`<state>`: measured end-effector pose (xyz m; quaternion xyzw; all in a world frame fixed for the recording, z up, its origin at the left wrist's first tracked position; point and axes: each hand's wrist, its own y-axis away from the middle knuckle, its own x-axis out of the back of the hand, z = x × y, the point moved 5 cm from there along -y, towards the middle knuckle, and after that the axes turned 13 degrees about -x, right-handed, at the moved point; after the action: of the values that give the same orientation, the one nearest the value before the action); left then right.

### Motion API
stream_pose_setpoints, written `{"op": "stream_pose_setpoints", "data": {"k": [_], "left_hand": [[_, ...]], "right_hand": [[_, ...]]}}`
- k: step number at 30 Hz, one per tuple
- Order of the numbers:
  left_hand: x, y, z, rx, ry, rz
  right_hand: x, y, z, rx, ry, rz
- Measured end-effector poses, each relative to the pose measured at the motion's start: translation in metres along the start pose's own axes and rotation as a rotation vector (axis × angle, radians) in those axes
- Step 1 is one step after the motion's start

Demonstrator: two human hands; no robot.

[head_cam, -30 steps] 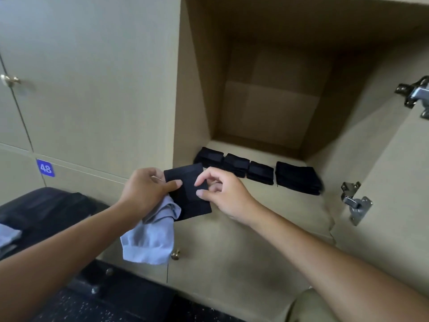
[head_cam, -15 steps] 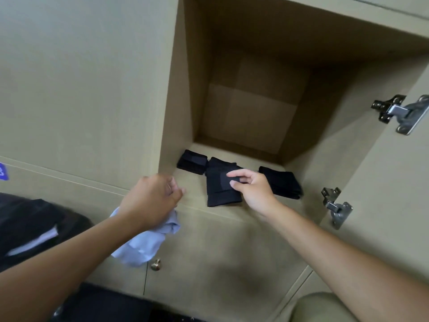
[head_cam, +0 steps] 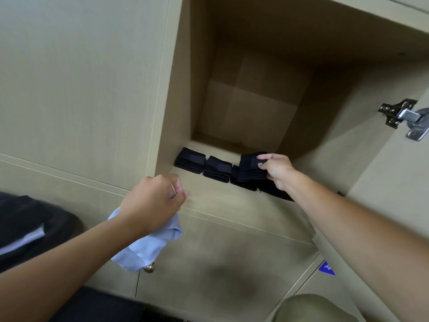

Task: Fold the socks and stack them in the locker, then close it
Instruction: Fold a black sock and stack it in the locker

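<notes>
We see the right hand (head_cam: pixel 276 170) reaching into the open locker (head_cam: pixel 255 96), its fingers and thumb pinching the far edge of a folded black sock (head_cam: pixel 251 168). That sock lies on top of another black bundle (head_cam: pixel 241 182) on the locker floor, near the front edge. Just left of the pinch sits a second folded black sock (head_cam: pixel 217 168), and further left again, close to the locker's left wall, a third one (head_cam: pixel 190 160); these two lie side by side, nearly touching. Below the right wrist more dark fabric (head_cam: pixel 276 192) shows, partly hidden by the arm, so we cannot tell how it is folded. The left hand (head_cam: pixel 154 202) hangs outside the locker, in front of its lower left corner, with the fingers curled tightly round a light blue sock (head_cam: pixel 145 245); the loose end of that sock droops under the hand and covers part of a small brass knob (head_cam: pixel 149 267) on the door below. To the right of the right hand, the open locker door (head_cam: pixel 394 182) stands with a metal hinge (head_cam: pixel 405 116) on its upper part. Far left of the left hand, a dark bag (head_cam: pixel 30 226) lies with a pale strip of cloth in it.
</notes>
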<state>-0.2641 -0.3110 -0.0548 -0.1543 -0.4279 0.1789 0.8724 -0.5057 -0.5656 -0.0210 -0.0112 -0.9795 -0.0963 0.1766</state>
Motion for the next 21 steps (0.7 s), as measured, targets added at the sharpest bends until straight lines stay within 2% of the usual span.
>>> {"op": "stream_pose_setpoints", "data": {"k": [17,21], "left_hand": [[-0.003,0.0,-0.009,-0.013,-0.028,-0.026],[-0.006,0.0,-0.01,-0.01,-0.023,-0.04]], "right_hand": [[-0.019,-0.028,0.005,-0.05,0.072,0.02],[-0.018,-0.033,0.005,-0.022,0.18,0.05]]}}
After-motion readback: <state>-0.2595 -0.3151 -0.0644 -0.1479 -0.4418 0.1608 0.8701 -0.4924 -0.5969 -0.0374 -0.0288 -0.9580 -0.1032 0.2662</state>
